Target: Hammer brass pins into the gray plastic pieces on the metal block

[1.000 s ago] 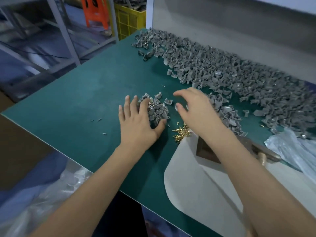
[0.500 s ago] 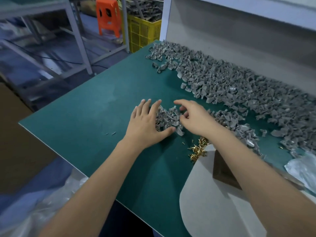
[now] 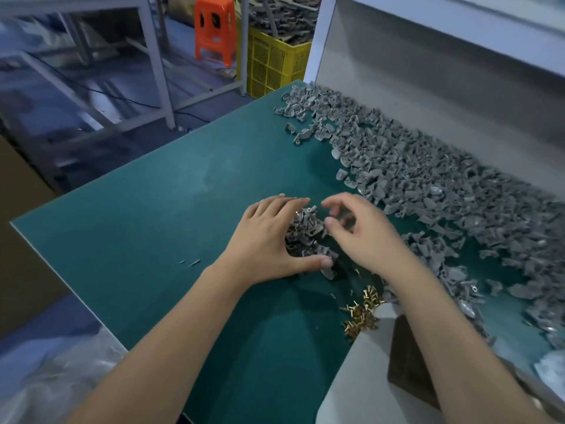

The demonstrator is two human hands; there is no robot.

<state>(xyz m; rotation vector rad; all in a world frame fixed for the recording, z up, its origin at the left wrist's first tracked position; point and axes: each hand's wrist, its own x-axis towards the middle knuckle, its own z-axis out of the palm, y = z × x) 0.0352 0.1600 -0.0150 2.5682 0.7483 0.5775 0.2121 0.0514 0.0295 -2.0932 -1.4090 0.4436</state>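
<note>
A small pile of gray plastic pieces, some with brass pins in them, lies on the green mat. My left hand cups the pile from the left, fingers fairly straight and thumb under its near edge. My right hand hovers at the pile's right side with fingers loosely curled, holding nothing that I can see. Loose brass pins lie nearer to me. The dark metal block sits on a white sheet, partly hidden by my right forearm.
A large heap of gray pieces runs along the back wall to the right. A clear plastic bag lies at the right edge. Beyond the table stand a yellow crate and an orange stool.
Both hands have closed in on the small pile and pushed it together. The view has shifted, so the pins and block now sit lower right.
</note>
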